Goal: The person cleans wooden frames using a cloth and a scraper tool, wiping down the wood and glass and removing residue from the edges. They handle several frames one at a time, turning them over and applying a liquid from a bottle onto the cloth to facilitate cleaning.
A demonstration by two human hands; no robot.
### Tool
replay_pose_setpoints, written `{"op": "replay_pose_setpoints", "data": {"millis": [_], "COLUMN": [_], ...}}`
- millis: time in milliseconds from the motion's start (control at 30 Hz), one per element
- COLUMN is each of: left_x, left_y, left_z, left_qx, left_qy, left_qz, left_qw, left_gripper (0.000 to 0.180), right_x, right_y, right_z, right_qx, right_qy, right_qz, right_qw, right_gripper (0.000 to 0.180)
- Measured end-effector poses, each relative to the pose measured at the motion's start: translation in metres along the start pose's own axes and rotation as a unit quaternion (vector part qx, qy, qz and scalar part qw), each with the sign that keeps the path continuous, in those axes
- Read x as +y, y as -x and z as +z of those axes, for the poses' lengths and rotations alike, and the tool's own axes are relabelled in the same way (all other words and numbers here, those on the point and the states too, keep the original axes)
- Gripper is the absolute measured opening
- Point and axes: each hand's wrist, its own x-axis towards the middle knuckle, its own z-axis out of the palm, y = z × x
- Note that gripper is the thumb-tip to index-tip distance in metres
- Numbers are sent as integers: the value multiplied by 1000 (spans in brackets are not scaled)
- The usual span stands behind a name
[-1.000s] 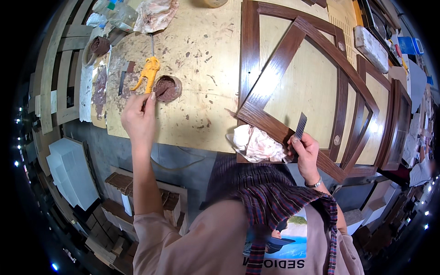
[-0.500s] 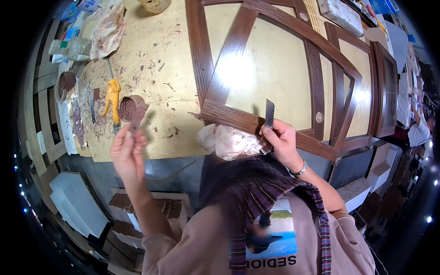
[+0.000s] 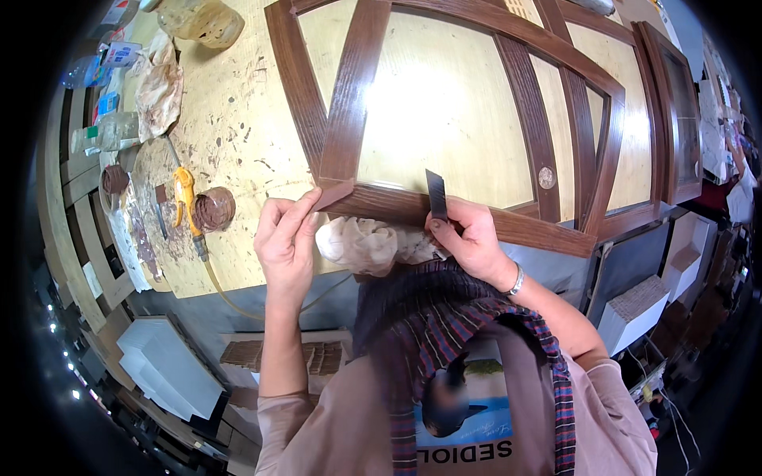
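In my left hand, fingers pinched, is a flat reddish-brown piece, laid against the near left corner of a brown wooden frame. My right hand grips a thin dark flat blade, its end pointing up over the frame's near rail. That hand rests by the rail. A crumpled white cloth bunches against the near side of the rail, between my hands. Left of them stands a round tub of brown paste.
Beside the tub lies a yellow air blow gun with a hose. Farther back are a stained rag, a clear bottle and a cloudy jar. Another framed panel stands at the right. The table is spotted brown.
My left hand has moved right, carrying the reddish-brown piece from beside the tub to the frame's corner. My right hand still holds the blade, now slightly farther left in view.
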Motion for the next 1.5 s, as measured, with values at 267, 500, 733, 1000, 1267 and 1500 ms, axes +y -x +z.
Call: {"op": "replay_pose_setpoints", "data": {"millis": [267, 500, 733, 1000, 1267, 1500], "left_x": [0, 3, 7, 12, 17, 15], "left_y": [-8, -13, -19, -21, -25, -27], "left_z": [-1, -2, 0, -1, -2, 0], "left_qx": [-9, -27, -41, -47, -57, -52], "left_qy": [-138, -159, -165, -166, -180, -178], "left_qz": [118, 144, 153, 147, 152, 167], "left_qw": [983, 976, 974, 974, 970, 968], "left_gripper": [39, 39, 37, 37, 39, 47], "right_x": [3, 1, 3, 5, 3, 4], "right_y": [0, -2, -3, -2, -2, -2], "right_z": [1, 0, -1, -1, -1, -1], "right_qx": [10, 10, 6, 8, 10, 13], "right_qy": [17, 20, 23, 18, 20, 33], "right_qz": [18, -25, -42, -43, -44, -45], "right_qw": [1000, 999, 999, 999, 999, 998], "right_gripper": [14, 20, 21, 21, 23, 22]}}
